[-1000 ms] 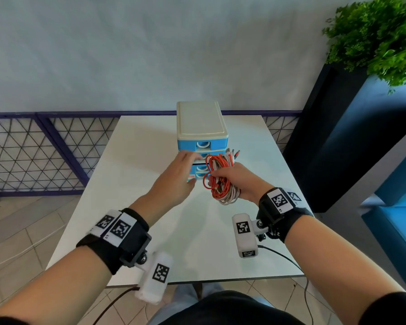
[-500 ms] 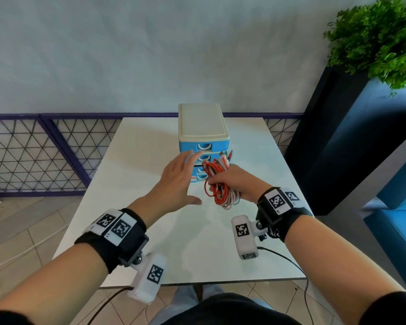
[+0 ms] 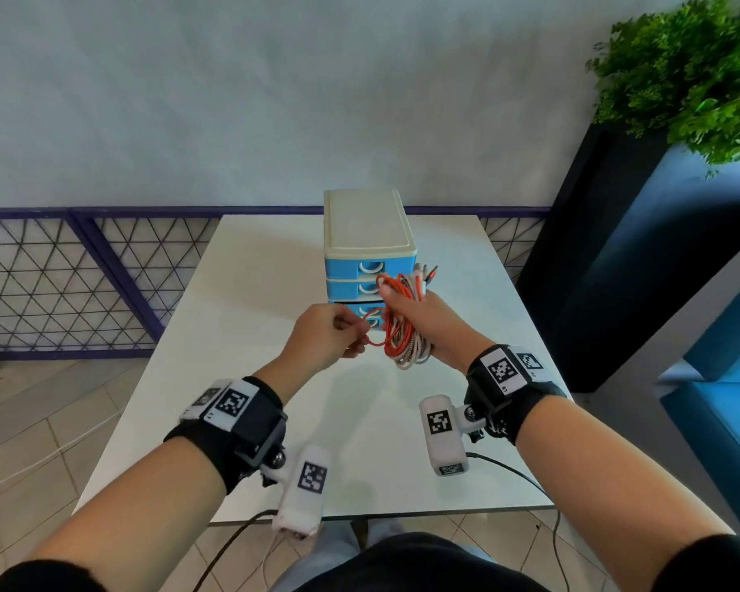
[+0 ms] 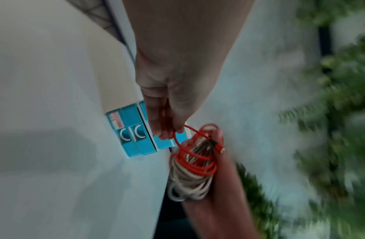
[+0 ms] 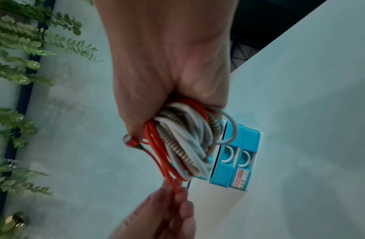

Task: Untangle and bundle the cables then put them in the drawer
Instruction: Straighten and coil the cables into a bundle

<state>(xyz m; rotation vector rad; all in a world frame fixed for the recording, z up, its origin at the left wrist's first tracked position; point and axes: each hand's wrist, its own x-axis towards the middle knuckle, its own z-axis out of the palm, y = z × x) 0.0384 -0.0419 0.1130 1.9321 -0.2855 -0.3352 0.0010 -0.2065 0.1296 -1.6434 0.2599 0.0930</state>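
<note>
Above the desk [image 3: 240,318], my right hand [image 3: 424,322] grips the coiled cable bundle [image 3: 402,335], long axis upright; left hand [image 3: 321,339] pinches a stray red loop [image 3: 370,331]. Drawer unit [image 3: 366,267] sits just behind, nearer right.

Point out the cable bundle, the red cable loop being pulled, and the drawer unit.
cable bundle [image 5: 183,142], right wrist view, on the white coils.
red cable loop [image 3: 370,341], head view, near the left hand's pinch.
drawer unit [image 3: 366,224], head view, on its cream top.
</note>
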